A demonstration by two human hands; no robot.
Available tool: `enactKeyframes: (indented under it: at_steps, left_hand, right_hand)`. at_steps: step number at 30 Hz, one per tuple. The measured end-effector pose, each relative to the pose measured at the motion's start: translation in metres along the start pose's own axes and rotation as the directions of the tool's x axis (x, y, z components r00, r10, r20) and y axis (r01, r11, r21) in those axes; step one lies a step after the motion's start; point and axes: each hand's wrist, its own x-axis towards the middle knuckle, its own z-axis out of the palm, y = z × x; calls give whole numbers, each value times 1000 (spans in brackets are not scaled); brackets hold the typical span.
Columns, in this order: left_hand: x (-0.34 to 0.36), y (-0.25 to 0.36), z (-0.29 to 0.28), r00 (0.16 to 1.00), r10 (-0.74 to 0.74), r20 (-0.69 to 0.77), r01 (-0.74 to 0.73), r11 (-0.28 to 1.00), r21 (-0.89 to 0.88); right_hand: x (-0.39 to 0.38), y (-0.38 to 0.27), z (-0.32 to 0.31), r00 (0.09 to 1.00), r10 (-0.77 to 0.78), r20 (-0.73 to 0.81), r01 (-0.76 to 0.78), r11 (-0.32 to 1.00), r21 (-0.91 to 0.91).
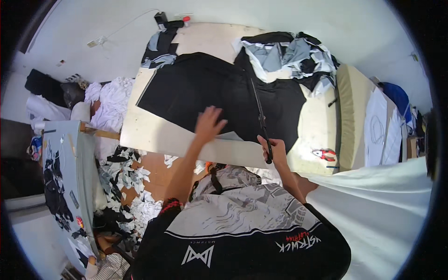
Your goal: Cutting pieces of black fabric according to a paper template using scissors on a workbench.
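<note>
The right hand grips scissors pointing lengthwise away, tips slightly left; the left hand spreads its fingers at black fabric.

Red-handled pliers lie on counter's right end; red-capped container at counter's far edge; white cloth heap left of counter; fabric scraps on floor, counter's near-left.

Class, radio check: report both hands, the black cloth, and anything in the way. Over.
Left hand open over black cloth; right hand holding long dark tool. Cloth spread across table. Heaped fabric crowding far edge.
</note>
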Motion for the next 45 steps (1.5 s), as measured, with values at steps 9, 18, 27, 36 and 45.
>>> enactKeyframes:
  at_steps: [9,18,27,36,45]
  left_hand:
    - [-36,-136,-104,783,-580,-225,622,726,293]
    - [36,0,-19,699,155,698,239,870,-432]
    - [227,-207,-43,454,-627,-633,372,779,-505]
    - [186,26,123,956,250,151,-261,964,56]
    - [20,-2,25,967,220,131,-234,967,101]
  right_hand:
    - [-36,10,-60,989,116,-90,-103,985,137]
    - [-13,13,-86,959,134,-250,-78,972,223]
    - [10,37,-85,938,209,-277,-152,965,212]
    - [33,99,-64,894,4,-449,-130,959,-250]
    - [19,108,-79,720,-274,-638,-217,785,-581]
